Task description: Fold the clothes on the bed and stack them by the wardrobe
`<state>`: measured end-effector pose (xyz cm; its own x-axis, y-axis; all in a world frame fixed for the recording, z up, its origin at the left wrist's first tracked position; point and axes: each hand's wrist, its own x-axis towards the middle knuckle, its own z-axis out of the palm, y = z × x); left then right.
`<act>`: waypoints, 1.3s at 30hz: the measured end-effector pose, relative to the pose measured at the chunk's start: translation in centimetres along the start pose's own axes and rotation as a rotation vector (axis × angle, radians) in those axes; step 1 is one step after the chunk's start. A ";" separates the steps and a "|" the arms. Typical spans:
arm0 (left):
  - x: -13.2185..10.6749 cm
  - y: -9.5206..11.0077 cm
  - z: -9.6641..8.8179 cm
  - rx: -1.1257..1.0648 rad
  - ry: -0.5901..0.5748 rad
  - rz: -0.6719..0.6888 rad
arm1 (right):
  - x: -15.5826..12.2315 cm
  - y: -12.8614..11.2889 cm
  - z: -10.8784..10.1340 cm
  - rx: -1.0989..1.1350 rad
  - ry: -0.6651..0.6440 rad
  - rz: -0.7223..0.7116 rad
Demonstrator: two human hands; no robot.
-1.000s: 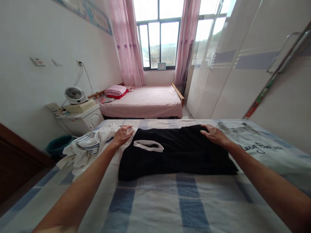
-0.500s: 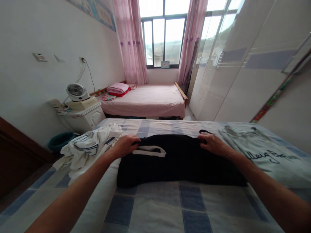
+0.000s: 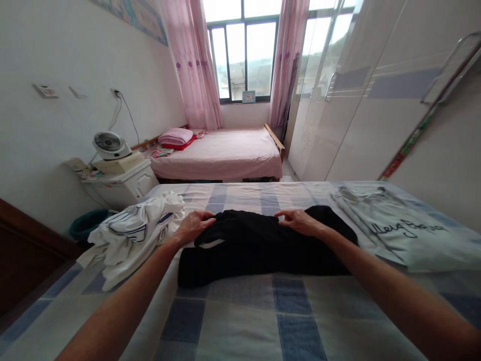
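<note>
A black garment [image 3: 259, 250] with a white collar lies across the blue-checked bed [image 3: 240, 321] in front of me. My left hand [image 3: 193, 225] is closed on its far left edge, near the collar, which is now mostly covered by folded cloth. My right hand [image 3: 298, 221] pinches the far edge near the garment's middle. The far edge is bunched up and folded toward me.
A crumpled white garment with blue stripes [image 3: 131, 233] lies left of the black one. A pale grey shirt with dark lettering [image 3: 398, 228] lies flat at the right. Beyond are a white nightstand with a fan [image 3: 110, 145], a pink bed [image 3: 225, 155] and a wardrobe [image 3: 376, 100].
Both hands went from flat on the garment to gripping its far edge. The right hand moved left toward the middle, bunching the cloth, and the fold now covers most of the white collar.
</note>
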<state>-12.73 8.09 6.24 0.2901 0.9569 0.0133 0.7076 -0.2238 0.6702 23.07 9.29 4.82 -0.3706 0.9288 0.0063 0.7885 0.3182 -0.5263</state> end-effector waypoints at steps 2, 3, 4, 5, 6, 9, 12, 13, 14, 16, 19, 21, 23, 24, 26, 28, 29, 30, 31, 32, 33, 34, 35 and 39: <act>-0.7 0.4 -0.3 0.017 0.113 0.056 | -0.3 -0.4 0.4 -0.043 0.053 -0.038; -1.2 0.7 -0.7 0.049 0.187 0.095 | -0.6 -0.7 0.2 -0.058 0.117 -0.048; -1.5 1.0 -1.1 0.086 0.258 0.128 | -0.9 -0.9 -0.2 -0.068 0.199 -0.050; -1.9 1.4 -1.5 0.123 0.318 0.149 | -1.3 -1.3 -0.7 -0.074 0.291 -0.046; -2.1 1.8 -2.0 0.158 0.363 0.159 | -1.6 -1.7 -1.3 -0.076 0.385 -0.037; -2.3 3.4 -3.1 0.242 0.464 0.162 | -2.2 -3.3 -3.3 -0.054 0.615 -0.011; -1.9 4.9 -3.9 0.236 0.586 0.174 | -2.0 -5.2 -4.9 0.039 0.814 -0.018; -1.7 5.3 -4.1 0.216 0.639 0.164 | -1.7 -5.7 -5.3 0.084 0.868 -0.027; -1.3 5.6 -4.3 0.186 0.683 0.142 | -1.1 -6.0 -5.6 0.136 0.882 -0.040; -0.2 5.9 -4.6 0.087 0.699 0.080 | 0.6 -6.3 -6.1 0.275 0.762 -0.055; 2.3 5.5 -4.5 -0.104 0.625 0.032 | 4.3 -5.6 -6.3 0.502 0.511 -0.050; 4.2 5.1 -4.1 -0.119 0.652 0.059 | 6.7 -4.7 -6.1 0.542 0.543 -0.081; 5.7 4.6 -3.5 -0.012 0.689 0.115 | 8.3 -3.9 -5.6 0.464 0.602 -0.149; 6.3 4.3 -3.1 0.054 0.686 0.145 | 8.6 -3.5 -5.2 0.411 0.599 -0.165; 6.5 3.5 -2.4 0.150 0.627 0.174 | 8.4 -2.6 -4.5 0.310 0.531 -0.130; 5.5 2.5 -1.7 0.203 0.523 0.158 | 6.9 -1.4 -3.8 0.197 0.450 -0.051; 4.4 2.0 -1.5 0.227 0.466 0.143 | 5.6 -0.5 -3.5 0.126 0.427 -0.025; 3.0 1.3 -1.2 0.251 0.408 0.128 | 4.2 0.5 -3.2 0.047 0.417 -0.010; 1.3 0.7 -1.0 0.270 0.360 0.123 | 2.5 1.6 -3.1 -0.027 0.423 -0.011; -0.6 0.2 -0.7 0.280 0.324 0.121 | 0.7 2.8 -2.9 -0.095 0.429 -0.015; -2.6 -0.2 -0.5 0.278 0.307 0.110 | -1.2 4.1 -2.9 -0.143 0.444 0.010; -4.6 -0.6 -0.2 0.272 0.291 0.108 | -3.0 5.3 -2.8 -0.178 0.447 0.049; -6.5 -0.8 0.0 0.272 0.279 0.118 | -4.8 6.4 -2.7 -0.203 0.451 0.092; -11.8 -1.1 1.1 0.387 0.182 0.308 | -10.8 8.6 -2.2 -0.221 0.467 0.224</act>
<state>-16.22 -3.18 4.59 0.4301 0.8448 0.3182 0.8032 -0.5190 0.2923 34.97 2.37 2.11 0.0348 0.9478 0.3168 0.9256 0.0890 -0.3678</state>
